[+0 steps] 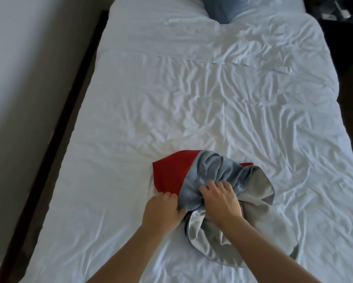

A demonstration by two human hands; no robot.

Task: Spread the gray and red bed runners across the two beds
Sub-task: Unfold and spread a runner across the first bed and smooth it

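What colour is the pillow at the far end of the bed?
Blue, in the head view: the pillow.

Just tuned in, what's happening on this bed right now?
A person is working on a bunched-up gray and red bed runner that lies in a heap near the foot of a bed covered with a wrinkled white sheet. The right hand grips a gathered fold of the gray fabric, and the left hand holds the cloth's edge where red meets gray. The runner is not yet spread out. A blue pillow sits at the far end.
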